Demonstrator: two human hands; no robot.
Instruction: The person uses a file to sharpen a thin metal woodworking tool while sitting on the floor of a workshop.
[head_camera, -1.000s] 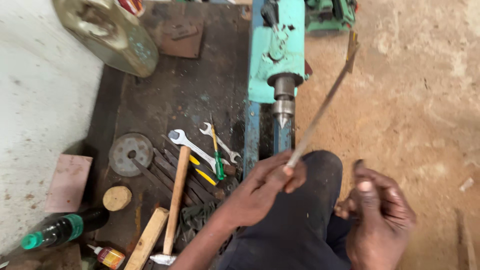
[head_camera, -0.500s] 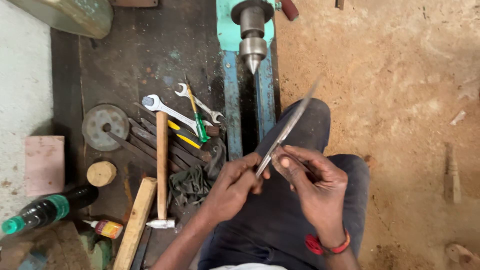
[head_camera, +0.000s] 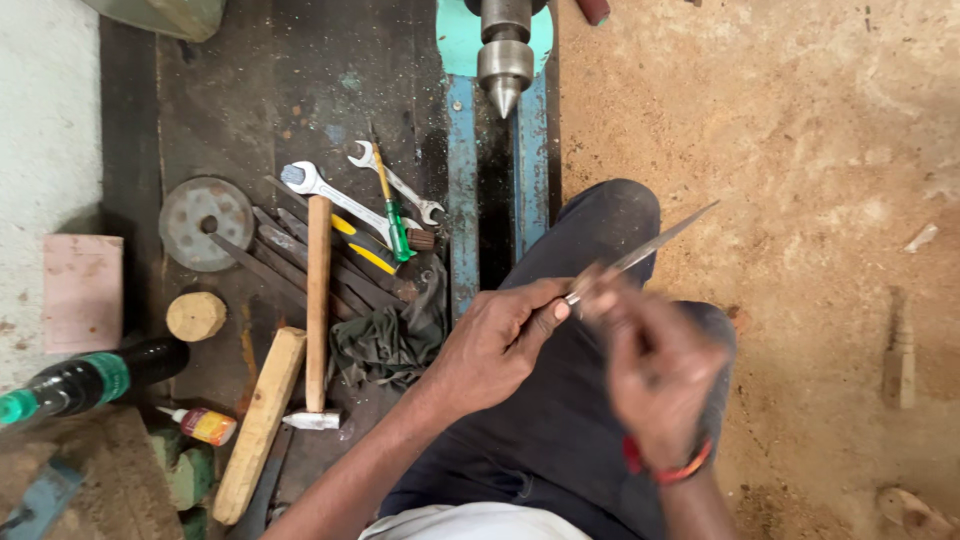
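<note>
Sandy floor (head_camera: 800, 150) under hands gripping thin metal blade (head_camera: 650, 243), yellow-labelled glue bottle (head_camera: 205, 425) nearby

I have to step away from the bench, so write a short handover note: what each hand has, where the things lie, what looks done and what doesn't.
Left hand: pinches the near end of a thin metal blade over the lap.
Right hand: blurred, at the same end; grip cannot be told.
Blade points up and right, clear of the lathe centre.
Beside the left arm: hammer, spanners, screwdriver, rag, glue bottle.
Done or left: not readable from this view; nothing is mounted at the centre.
</note>
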